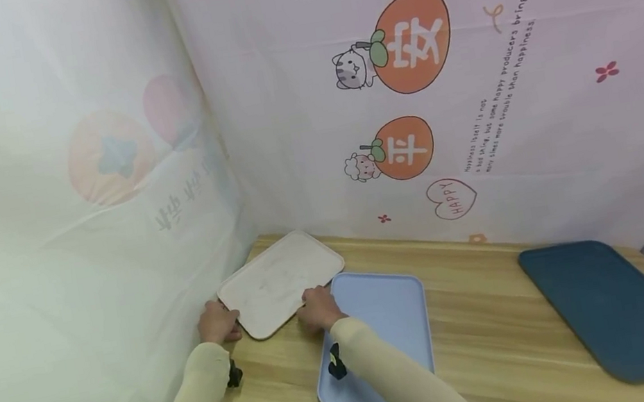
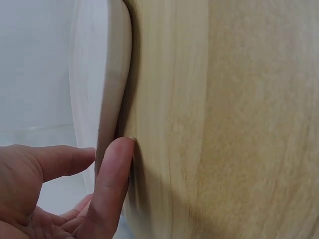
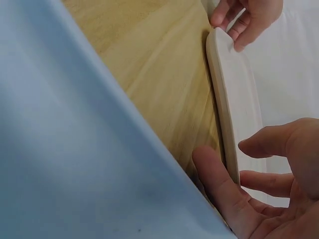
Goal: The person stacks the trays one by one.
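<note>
A white rectangular tray (image 1: 281, 281) lies at the back left of the wooden table. My left hand (image 1: 218, 323) pinches its near-left edge, thumb over the rim and a finger below, as the left wrist view shows. With the thumb above and fingers around the outer side, my right hand (image 1: 319, 309) grips the tray's near long edge. Under my right forearm lies a light blue tray (image 1: 386, 307), its upper corner close to the white one. In the right wrist view both hands show along the white tray's edge (image 3: 227, 99).
A dark teal tray (image 1: 623, 308) sits at the right end of the wooden table (image 1: 480, 323). White printed curtains (image 1: 292, 93) hang along the back and left side, close to the white tray and my left arm.
</note>
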### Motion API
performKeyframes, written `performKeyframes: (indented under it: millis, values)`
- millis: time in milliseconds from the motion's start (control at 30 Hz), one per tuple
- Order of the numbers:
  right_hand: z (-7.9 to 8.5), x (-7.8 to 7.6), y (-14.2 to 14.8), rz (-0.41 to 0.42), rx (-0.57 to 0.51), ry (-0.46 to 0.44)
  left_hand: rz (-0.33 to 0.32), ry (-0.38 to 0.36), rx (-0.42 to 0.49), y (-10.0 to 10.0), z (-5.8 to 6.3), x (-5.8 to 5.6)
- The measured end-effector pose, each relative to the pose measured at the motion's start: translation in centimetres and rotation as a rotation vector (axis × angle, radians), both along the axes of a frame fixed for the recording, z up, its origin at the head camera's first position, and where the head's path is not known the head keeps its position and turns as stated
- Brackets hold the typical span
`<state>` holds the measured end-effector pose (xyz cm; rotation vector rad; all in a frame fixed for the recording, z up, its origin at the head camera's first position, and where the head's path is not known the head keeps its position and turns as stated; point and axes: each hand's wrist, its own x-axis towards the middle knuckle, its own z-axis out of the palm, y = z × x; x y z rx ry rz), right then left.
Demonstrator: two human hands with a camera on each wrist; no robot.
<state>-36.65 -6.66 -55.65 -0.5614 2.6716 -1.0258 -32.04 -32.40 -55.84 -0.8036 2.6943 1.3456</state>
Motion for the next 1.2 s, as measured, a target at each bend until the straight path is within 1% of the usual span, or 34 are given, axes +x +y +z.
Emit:
performKeyframes:
  millis: [200, 367, 433, 500, 533, 600, 700, 733, 767, 800, 900, 933, 1000, 1033, 1067, 1133, 1200]
  values:
    - [-0.3, 0.1, -0.5, -0.006, 0.002, 0.011, -0.007, 0.007, -0.01, -0.3, -0.8, -0.2]
    - [0.1, -0.2, -0.8, -0.014, -0.014, 0.018, 0.012, 0.012, -0.012, -0.4, -0.2, -0.4]
    - [-0.1, -0.5, -0.8, -0.024, -0.017, 0.009, 0.017, 0.022, -0.008, -0.2, 0.1, -0.4]
    - [-0.5, -0.5, -0.7, -0.036, -0.021, -0.004, 0.018, 0.03, 0.004, -0.1, 0.0, -0.3]
    - [-1.1, -0.6, -0.8, -0.04, -0.036, 0.01, 0.018, 0.03, 0.007, 0.0, 0.0, -0.2]
    - [-1.7, -0.5, -0.7, -0.048, -0.072, -0.004, 0.01, 0.026, 0.005, 0.1, -0.2, 0.0]
    - [-2.6, -0.5, -0.7, -0.063, -0.156, -0.027, 0.012, 0.027, 0.009, -0.1, -0.6, 0.1]
    - [-2.6, -0.3, -0.6, -0.069, -0.191, -0.039, 0.01, 0.033, 0.015, -0.2, -0.7, 0.1]
    - [-2.1, -0.1, -0.5, -0.086, -0.212, -0.073, 0.001, 0.046, 0.032, -0.2, -0.7, 0.1]
    - [-2.3, -0.1, -0.5, -0.104, -0.218, -0.076, -0.007, 0.059, 0.049, -0.3, -0.8, 0.1]
    - [-1.5, 0.5, -0.3, -0.141, -0.249, -0.087, -0.026, 0.086, 0.118, -0.5, -0.9, 0.1]
    - [-0.9, 0.9, -0.2, -0.153, -0.264, -0.104, -0.029, 0.087, 0.139, -0.6, -1.0, 0.2]
    - [-0.8, 1.3, -0.2, -0.177, -0.292, -0.125, -0.027, 0.08, 0.174, -0.7, -1.2, 0.4]
    - [-0.5, 1.6, -0.1, -0.189, -0.327, -0.149, -0.026, 0.078, 0.189, -0.7, -1.2, 0.6]
    - [-0.6, 1.7, -0.2, -0.206, -0.364, -0.189, -0.025, 0.074, 0.201, -0.7, -1.3, 0.7]
    - [-0.9, 1.7, -0.3, -0.246, -0.442, -0.268, -0.02, 0.063, 0.206, -0.7, -1.5, 1.0]
    - [-1.1, 1.6, -0.4, -0.284, -0.525, -0.329, -0.023, 0.06, 0.213, -0.7, -1.5, 1.1]
